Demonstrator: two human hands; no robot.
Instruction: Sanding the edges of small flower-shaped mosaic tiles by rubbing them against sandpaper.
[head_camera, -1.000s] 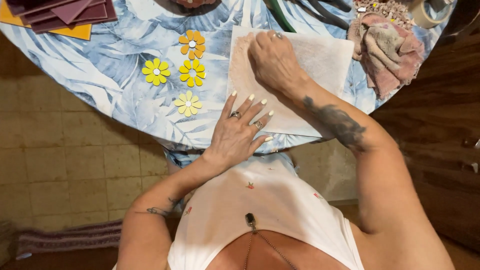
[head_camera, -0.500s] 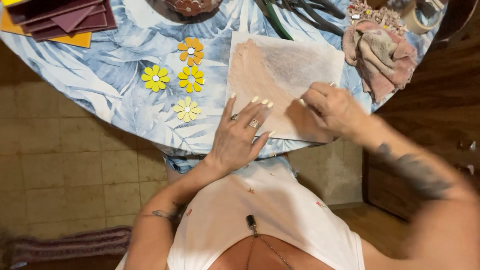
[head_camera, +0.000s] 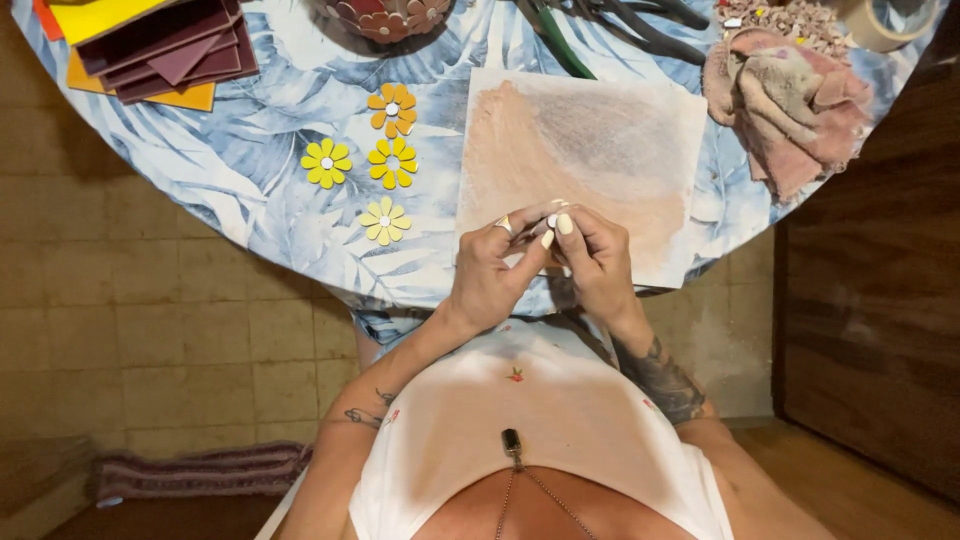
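Observation:
My left hand (head_camera: 490, 275) and my right hand (head_camera: 598, 262) meet over the near edge of a pale sheet (head_camera: 590, 150) stained brownish-pink, which lies on the round table (head_camera: 270, 200). Between the fingertips of both hands is a tiny white piece (head_camera: 551, 219); it is too small to tell what it is. Left of the sheet lie several yellow and orange flower shapes (head_camera: 385, 160) with white centres.
A stack of dark red and yellow sheets (head_camera: 160, 50) lies at the far left. A pinkish rag (head_camera: 790, 95) sits at the far right, a tape roll (head_camera: 885, 20) beyond it. Dark tool handles (head_camera: 600, 25) and a patterned bowl (head_camera: 385, 15) are at the back. Wooden furniture (head_camera: 880, 300) stands on the right.
My right hand came back from the far part of the sheet to its near edge. My left hand lifted off the sheet, and both hands now pinch a small white piece together.

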